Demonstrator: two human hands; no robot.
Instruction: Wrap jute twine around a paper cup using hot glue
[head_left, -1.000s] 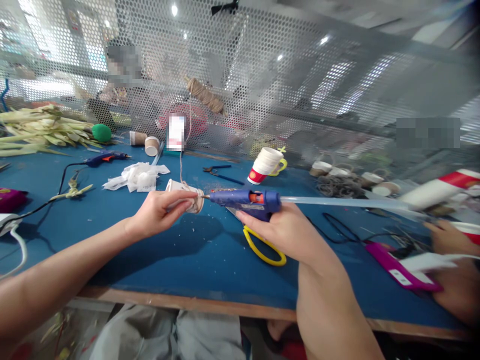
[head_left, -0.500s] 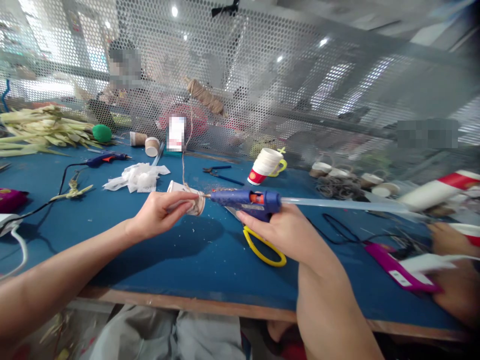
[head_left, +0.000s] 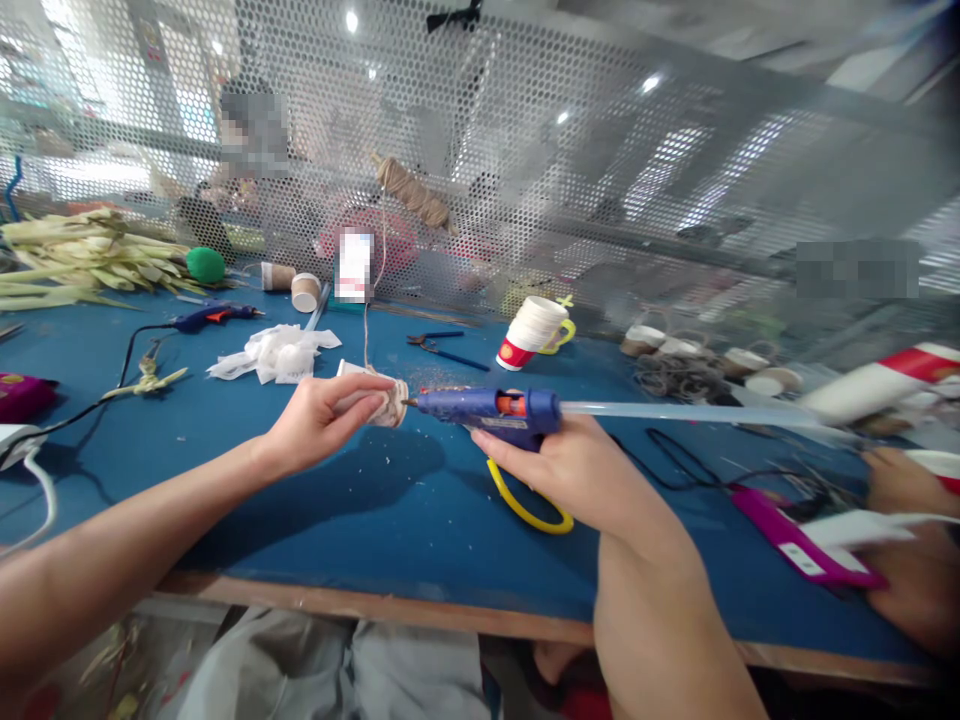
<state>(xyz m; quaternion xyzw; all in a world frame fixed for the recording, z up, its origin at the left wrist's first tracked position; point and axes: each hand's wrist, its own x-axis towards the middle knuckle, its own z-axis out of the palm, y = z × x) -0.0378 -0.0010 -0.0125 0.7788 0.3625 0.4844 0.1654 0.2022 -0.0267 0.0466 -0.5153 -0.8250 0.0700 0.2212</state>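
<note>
My left hand (head_left: 326, 420) is closed on a small white paper cup (head_left: 391, 408) lying sideways, with cord around its rim end. A strand of twine (head_left: 367, 335) runs from the cup up to a twine bundle (head_left: 414, 192) at the mesh. In my right hand (head_left: 570, 465) is a blue glue gun (head_left: 487, 412), its nozzle pointing left at the cup's rim. A long clear glue stick (head_left: 675, 410) sticks out of its back. Partly hidden beneath the gun are scissors with yellow handles (head_left: 534, 508).
Behind the table (head_left: 300, 540) stands a perforated metal screen (head_left: 525, 150). Stacked paper cups (head_left: 531, 330), pliers (head_left: 450, 350), crumpled white material (head_left: 274, 352) and a second glue gun (head_left: 214, 316) lie around. At right are a purple power strip (head_left: 802, 540) and another person's hand (head_left: 904, 490).
The cup in my left hand has turned slightly and my fingers have shifted back from its rim. The glue gun's nozzle has moved slightly left and down.
</note>
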